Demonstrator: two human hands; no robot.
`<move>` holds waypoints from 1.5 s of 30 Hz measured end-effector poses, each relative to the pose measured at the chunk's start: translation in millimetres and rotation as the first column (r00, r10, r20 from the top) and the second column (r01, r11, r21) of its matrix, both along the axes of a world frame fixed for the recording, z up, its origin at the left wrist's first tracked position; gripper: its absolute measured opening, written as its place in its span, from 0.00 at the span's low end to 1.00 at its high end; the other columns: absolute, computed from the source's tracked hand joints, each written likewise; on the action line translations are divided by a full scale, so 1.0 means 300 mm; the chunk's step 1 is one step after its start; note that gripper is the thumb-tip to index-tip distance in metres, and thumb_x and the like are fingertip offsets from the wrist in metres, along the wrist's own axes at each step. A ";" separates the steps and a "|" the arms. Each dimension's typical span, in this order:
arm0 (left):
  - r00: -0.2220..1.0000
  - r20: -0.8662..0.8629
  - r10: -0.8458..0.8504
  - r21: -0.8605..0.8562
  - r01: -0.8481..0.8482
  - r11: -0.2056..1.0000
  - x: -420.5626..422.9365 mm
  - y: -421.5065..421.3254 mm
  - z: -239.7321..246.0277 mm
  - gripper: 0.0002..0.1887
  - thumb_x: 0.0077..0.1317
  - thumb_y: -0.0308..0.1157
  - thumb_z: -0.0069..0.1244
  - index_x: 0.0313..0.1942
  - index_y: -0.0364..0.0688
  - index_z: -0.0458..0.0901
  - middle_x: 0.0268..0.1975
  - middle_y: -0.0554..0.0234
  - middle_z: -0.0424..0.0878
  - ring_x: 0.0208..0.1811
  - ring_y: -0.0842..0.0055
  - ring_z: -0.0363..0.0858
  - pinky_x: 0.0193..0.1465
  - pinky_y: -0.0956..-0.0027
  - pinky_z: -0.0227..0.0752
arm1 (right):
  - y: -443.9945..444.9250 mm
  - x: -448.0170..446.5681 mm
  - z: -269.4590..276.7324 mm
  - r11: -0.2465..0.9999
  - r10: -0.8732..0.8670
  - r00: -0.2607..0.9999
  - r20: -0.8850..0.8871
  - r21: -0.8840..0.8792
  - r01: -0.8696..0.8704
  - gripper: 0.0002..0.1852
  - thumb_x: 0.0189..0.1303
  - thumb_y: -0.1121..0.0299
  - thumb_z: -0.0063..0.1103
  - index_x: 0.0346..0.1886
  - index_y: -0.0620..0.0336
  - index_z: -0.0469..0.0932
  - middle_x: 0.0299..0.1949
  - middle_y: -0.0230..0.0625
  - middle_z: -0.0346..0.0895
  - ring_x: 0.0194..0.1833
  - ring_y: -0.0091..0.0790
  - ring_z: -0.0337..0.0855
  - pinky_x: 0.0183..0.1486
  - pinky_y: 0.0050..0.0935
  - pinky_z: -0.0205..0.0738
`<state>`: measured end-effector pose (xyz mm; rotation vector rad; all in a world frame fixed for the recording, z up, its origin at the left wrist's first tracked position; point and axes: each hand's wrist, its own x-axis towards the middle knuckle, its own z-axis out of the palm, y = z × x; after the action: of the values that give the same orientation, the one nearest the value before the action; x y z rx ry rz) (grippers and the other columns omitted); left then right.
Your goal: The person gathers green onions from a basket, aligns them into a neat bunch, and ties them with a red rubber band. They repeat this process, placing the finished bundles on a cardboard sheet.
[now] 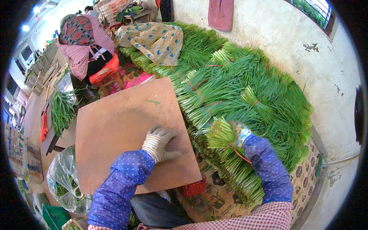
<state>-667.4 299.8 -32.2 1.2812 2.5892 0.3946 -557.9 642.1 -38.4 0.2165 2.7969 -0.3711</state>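
Observation:
My left hand (161,143), in a striped, light-coloured work glove, rests palm down with fingers spread on a brown board (115,123). Nothing shows in its fingers. A small green leaf scrap (153,101) lies farther up the board. To the right, my gloved right hand (240,132) grips a bundle of green stalks (220,132), its pale cut ends toward the left. This bundle is over the near edge of a large pile of leafy green bundles (224,83), many tied with red bands. A red band shows just below my right hand.
Patterned cloth (152,40) covers part of the pile, beside the wall. Another person (83,43) sits bent over on a red stool (106,70) at upper left. Loose greens (61,110) hang over a table edge. A clear plastic bag (64,178) stands left of the board; red strands (194,187) lie below it.

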 end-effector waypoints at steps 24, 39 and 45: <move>0.996 -0.082 -0.026 0.070 0.032 0.997 -0.022 0.063 -0.052 0.41 0.51 0.63 0.53 0.62 0.49 0.70 0.61 0.49 0.67 0.63 0.57 0.65 0.64 0.42 0.51 | -0.201 -1.063 -0.635 0.961 0.100 0.893 -0.438 0.274 0.027 0.23 0.63 0.71 0.42 0.62 0.42 0.67 0.67 0.31 0.61 0.71 0.42 0.53 0.69 0.58 0.48; 0.991 -0.134 -0.013 0.187 0.038 0.982 -0.006 0.043 -0.078 0.45 0.46 0.64 0.58 0.61 0.46 0.70 0.63 0.46 0.66 0.66 0.53 0.62 0.69 0.42 0.46 | -0.230 -0.628 -0.409 0.940 -0.266 0.553 -0.790 -0.340 -0.034 0.27 0.51 0.73 0.63 0.57 0.53 0.70 0.58 0.48 0.69 0.60 0.53 0.68 0.63 0.45 0.63; 0.996 -0.082 0.039 0.331 -0.009 0.944 0.028 -0.046 -0.086 0.25 0.51 0.48 0.58 0.47 0.44 0.78 0.49 0.52 0.78 0.55 0.55 0.73 0.60 0.46 0.62 | -0.625 -0.797 -0.221 0.912 0.372 0.607 -0.702 0.156 -0.379 0.38 0.58 0.42 0.50 0.67 0.55 0.61 0.69 0.44 0.56 0.68 0.53 0.55 0.70 0.47 0.49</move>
<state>-659.0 286.0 -58.1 1.3966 2.6950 0.8256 -796.9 454.5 -104.5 -0.6887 3.4806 -0.4295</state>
